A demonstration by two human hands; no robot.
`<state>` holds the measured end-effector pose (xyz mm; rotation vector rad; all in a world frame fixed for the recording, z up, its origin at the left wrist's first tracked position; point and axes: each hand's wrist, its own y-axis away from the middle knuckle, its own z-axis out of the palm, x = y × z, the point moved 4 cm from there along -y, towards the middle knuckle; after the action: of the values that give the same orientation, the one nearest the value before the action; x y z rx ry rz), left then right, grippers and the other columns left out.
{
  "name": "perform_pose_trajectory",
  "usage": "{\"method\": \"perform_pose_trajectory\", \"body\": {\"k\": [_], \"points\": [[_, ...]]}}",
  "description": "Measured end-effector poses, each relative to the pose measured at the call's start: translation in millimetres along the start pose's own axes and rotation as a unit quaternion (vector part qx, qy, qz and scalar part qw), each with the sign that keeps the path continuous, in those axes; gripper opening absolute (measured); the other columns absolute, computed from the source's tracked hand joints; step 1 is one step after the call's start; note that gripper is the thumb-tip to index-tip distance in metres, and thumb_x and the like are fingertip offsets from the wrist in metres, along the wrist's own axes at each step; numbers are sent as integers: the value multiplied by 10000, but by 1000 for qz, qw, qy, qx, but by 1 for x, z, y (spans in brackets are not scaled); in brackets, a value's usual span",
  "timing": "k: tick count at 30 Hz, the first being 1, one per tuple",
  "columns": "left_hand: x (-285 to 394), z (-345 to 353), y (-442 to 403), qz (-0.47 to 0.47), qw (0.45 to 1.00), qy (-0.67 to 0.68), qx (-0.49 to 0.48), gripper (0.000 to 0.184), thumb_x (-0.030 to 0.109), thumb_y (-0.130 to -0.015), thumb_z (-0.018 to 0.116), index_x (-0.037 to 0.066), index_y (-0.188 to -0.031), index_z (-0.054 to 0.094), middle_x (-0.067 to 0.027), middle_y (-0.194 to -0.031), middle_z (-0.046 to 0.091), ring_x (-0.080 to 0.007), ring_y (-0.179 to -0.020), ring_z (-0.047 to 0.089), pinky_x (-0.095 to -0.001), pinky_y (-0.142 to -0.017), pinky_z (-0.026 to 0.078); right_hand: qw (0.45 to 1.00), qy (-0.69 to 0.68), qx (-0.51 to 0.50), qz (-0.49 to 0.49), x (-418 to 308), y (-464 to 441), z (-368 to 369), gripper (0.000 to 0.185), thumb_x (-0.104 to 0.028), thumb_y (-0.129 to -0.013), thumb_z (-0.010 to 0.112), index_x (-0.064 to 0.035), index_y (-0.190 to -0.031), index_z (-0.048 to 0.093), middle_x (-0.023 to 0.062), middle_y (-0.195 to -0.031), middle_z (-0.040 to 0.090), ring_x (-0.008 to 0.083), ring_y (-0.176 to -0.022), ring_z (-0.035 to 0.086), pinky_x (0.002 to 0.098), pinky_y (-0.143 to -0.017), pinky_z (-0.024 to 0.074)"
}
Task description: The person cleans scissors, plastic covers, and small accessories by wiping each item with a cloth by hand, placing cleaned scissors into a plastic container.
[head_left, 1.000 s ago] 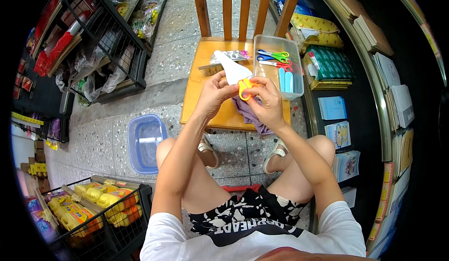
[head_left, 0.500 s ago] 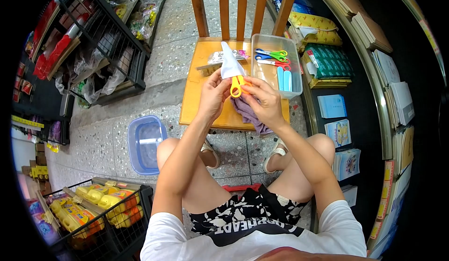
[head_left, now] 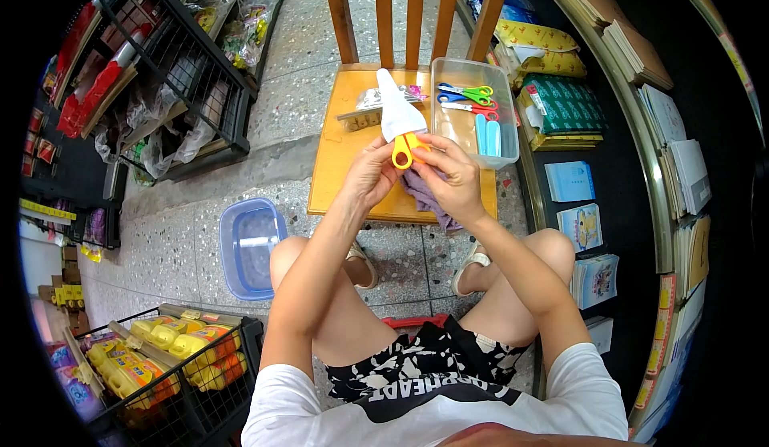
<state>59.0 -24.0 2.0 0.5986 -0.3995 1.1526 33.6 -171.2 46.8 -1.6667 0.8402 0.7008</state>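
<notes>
Yellow-handled scissors (head_left: pixel 403 152) are held between my two hands above the chair seat, their blades covered by a white cloth or sheath (head_left: pixel 396 109) that points away from me. My left hand (head_left: pixel 371 171) pinches the left side of the handles. On the right side, my right hand (head_left: pixel 450 176) has its fingers closed on the other handle loop. A purple cloth (head_left: pixel 429 200) lies under my right hand at the seat's front edge. Beyond my left hand are clear packets (head_left: pixel 370 110). The clear plastic box (head_left: pixel 508 147) at right holds several scissors (head_left: pixel 478 94) and light-blue items (head_left: pixel 489 135).
The wooden chair (head_left: pixel 336 163) faces me, its slatted back at the far side. A blue basin (head_left: pixel 252 247) is on the floor at left. Wire racks (head_left: pixel 200 86) and a basket of yellow bottles (head_left: pixel 168 351) stand left; shelves with booklets (head_left: pixel 580 227) line the right.
The scissors handles and the white covering have turned a little and shifted slightly left. Both hands keep hold, with the left fingers now lower beside the handle.
</notes>
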Motion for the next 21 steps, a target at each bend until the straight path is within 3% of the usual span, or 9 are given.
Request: {"method": "perform_pose_trajectory", "body": {"k": [4, 10, 16, 19, 21], "points": [[-6, 1, 2, -43, 999, 29, -15, 268, 131, -944, 537, 3, -1178, 517, -111, -1084, 614, -173, -923, 641, -280, -769, 574, 1000, -4, 4, 3, 1, 1, 1, 232, 45, -773, 682, 12, -1003, 691, 138, -1131, 625, 220, -1036, 615, 291, -861, 505], [-5, -4, -2, -18, 998, 7, -52, 263, 130, -940, 541, 8, -1173, 524, -96, -1081, 617, -166, -915, 643, -268, -763, 570, 1000, 2, 8, -3, -1, 1, 1, 225, 47, -771, 684, 12, -994, 693, 136, -1126, 626, 217, -1026, 617, 288, -858, 504], [-7, 1, 1, 53, 985, -163, -1, 258, 120, -898, 615, 20, -1132, 572, -69, -1061, 641, -150, -920, 640, -269, -820, 536, 1000, 8, 27, 7, 0, -1, -1, 222, 48, -774, 682, 8, -993, 692, 119, -1112, 596, 203, -977, 622, 278, -824, 505], [-7, 12, 5, 65, 983, -170, -6, 276, 103, -861, 665, -9, -1099, 583, -70, -1013, 658, -121, -876, 638, -245, -768, 534, 999, 3, 31, 10, 1, -2, -3, 228, 48, -786, 671, 3, -1009, 688, 110, -1106, 565, 187, -948, 611, 268, -806, 497], [-9, 9, 3, 67, 982, -177, -9, 280, 104, -868, 653, 13, -1124, 585, -62, -1051, 650, -135, -918, 635, -268, -815, 531, 1000, 3, 27, 12, 1, -2, -3, 222, 46, -794, 662, 2, -1010, 687, 105, -1106, 544, 177, -941, 599, 263, -798, 490]]}}
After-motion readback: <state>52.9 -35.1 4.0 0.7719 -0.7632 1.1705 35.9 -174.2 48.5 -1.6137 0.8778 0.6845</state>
